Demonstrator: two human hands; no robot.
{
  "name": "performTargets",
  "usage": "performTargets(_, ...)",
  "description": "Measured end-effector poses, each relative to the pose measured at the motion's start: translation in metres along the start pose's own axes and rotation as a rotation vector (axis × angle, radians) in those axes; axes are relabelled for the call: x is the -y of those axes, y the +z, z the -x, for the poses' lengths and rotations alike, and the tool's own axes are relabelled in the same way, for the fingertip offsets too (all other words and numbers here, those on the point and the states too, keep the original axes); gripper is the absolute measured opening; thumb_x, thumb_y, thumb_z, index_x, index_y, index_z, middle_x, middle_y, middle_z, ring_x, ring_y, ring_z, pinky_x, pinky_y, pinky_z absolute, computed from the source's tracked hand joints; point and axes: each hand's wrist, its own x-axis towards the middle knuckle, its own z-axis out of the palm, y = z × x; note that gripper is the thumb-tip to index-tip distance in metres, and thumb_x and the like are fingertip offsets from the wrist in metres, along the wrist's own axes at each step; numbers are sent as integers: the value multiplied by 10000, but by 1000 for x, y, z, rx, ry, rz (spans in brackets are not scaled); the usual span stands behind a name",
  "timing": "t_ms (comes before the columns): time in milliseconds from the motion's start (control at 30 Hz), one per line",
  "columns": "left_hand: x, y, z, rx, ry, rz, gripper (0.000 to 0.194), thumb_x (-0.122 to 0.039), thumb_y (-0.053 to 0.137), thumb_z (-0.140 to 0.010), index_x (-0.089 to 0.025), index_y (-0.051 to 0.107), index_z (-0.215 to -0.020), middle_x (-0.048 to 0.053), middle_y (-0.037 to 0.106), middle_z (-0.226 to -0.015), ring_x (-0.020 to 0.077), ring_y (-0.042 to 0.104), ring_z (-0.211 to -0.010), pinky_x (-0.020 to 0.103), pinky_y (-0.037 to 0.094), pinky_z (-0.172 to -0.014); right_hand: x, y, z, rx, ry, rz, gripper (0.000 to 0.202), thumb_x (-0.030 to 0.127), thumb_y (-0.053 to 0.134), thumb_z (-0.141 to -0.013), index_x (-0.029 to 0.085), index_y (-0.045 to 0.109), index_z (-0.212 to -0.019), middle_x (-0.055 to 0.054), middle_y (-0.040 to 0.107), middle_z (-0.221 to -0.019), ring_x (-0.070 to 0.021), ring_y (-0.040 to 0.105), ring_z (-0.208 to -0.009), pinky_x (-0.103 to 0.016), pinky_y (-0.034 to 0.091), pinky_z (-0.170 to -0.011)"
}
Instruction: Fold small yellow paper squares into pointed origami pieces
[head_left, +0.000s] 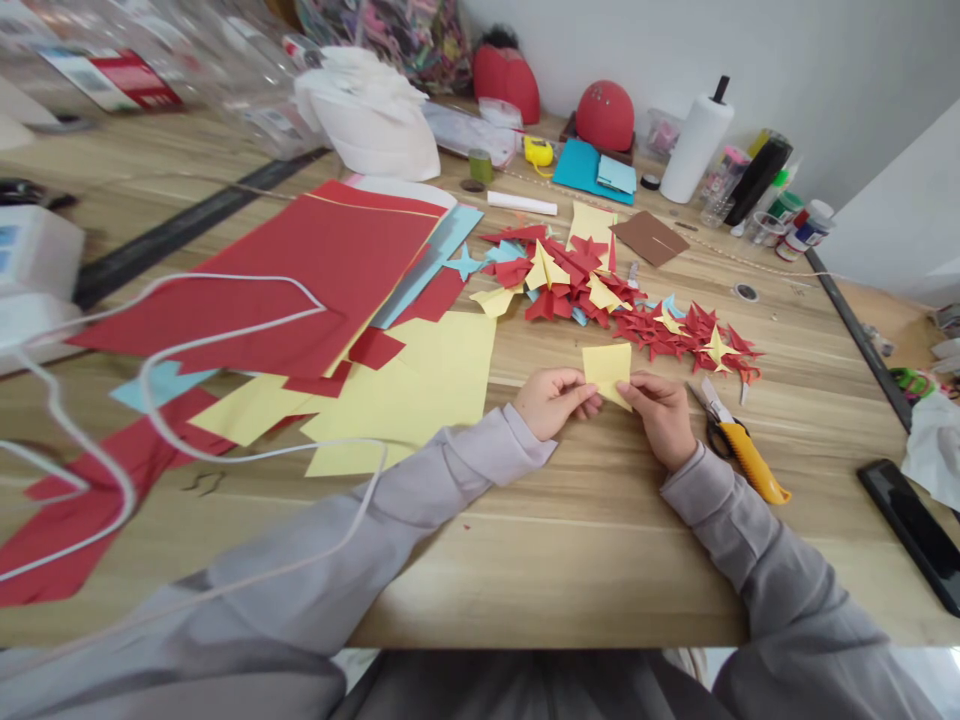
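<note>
A small yellow square of paper (607, 368) with a crease across it is held up between my two hands. My left hand (553, 400) pinches its lower left corner, and my right hand (661, 412) pinches the lower right corner. Just beyond lies a heap of folded paper stars (679, 332), mostly red with some yellow and blue. Scissors (716, 405) and a utility knife with a yellow handle (754, 465) lie close to the right of my right hand.
Stacked red sheets (300, 270) and yellow sheets (442, 375) cover the left side, with a white cable (255, 278) looping over them. A phone (911, 530) lies at the right edge. Bottles (697, 150), a tape measure (538, 152) and a brown sheet (649, 238) sit farther back.
</note>
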Motion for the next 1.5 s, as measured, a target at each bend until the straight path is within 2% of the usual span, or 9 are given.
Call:
performTargets(267, -2, -3, 0, 59, -22, 59, 254, -344, 635, -684, -97, 613, -628, 70, 652, -617, 111, 576, -511, 237, 469, -516, 4, 0, 1, -9, 46, 9, 215, 369, 671, -653, 170, 621, -588, 21, 522, -587, -87, 411, -529, -232, 344, -510)
performTargets(367, -1, -2, 0, 44, -24, 39, 258, -356, 642, -670, -100, 615, -657, 62, 640, -605, 113, 563, -502, 222, 435, -466, 4, -2, 1, 46, 40, 21, 235, 393, 665, -657, 173, 622, -586, 11, 544, -617, -100, 445, -564, -238, 363, -536)
performTargets(500, 2, -2, -1, 82, -29, -128, 275, -370, 628, -680, -94, 629, -686, 49, 618, -577, 82, 484, -436, 201, 357, -411, 4, -3, 1, 155, 17, 30, 210, 381, 653, -680, 180, 653, -620, -4, 576, -656, -122, 497, -631, -249, 386, -588)
performTargets(700, -5, -6, -2, 185, 1, -399, 328, -389, 526, -759, -120, 635, -607, -8, 512, -437, 60, 365, -365, 197, 271, -386, 5, -4, 1, 157, -3, 16, 183, 345, 660, -687, 184, 649, -599, 14, 546, -612, -105, 481, -593, -237, 375, -569)
performTargets(800, -9, -5, -1, 164, 60, -468, 330, -349, 520, -765, -129, 623, -542, -37, 420, -367, 59, 336, -354, 201, 260, -395, 5, -4, 1, 158, -6, 20, 189, 359, 661, -684, 185, 655, -611, 9, 556, -627, -108, 488, -606, -241, 375, -574)
performTargets(900, -9, -2, 0, 123, 95, -502, 340, -328, 518, -766, -135, 613, -503, -40, 399, -358, 61, 332, -359, 205, 264, -407, 4, -4, 0, 156, 13, 48, 217, 392, 656, -680, 181, 660, -628, 0, 569, -646, -109, 478, -602, -242, 363, -555)
performTargets(1100, -6, 0, 3, 46, 154, -502, 330, -302, 515, -767, -150, 595, -486, -29, 445, -366, 76, 384, -374, 207, 300, -427, 0, -2, 2, 170, 43, 24, 259, 428, 657, -672, 172, 621, -671, 6, 563, -647, -99, 464, -581, -233, 363, -547)
performTargets(1267, -6, 0, 7, -14, 196, -458, 307, -293, 497, -775, -155, 578, -513, -18, 499, -404, 86, 444, -412, 199, 336, -437, 0, 0, 1, 246, 64, 150, 320, 474, 597, -717, 158, 572, -671, 13, 530, -600, -90, 433, -542, -225, 347, -518)
performTargets(1500, -8, 2, 9, -31, 179, -422, 300, -315, 487, -780, -148, 566, -544, -16, 513, -443, 65, 405, -358, 198, 319, -397, -3, -1, 0, 243, 32, 195, 339, 473, 600, -717, 155, 539, -615, 26, 492, -552, -78, 393, -508, -220, 314, -491)
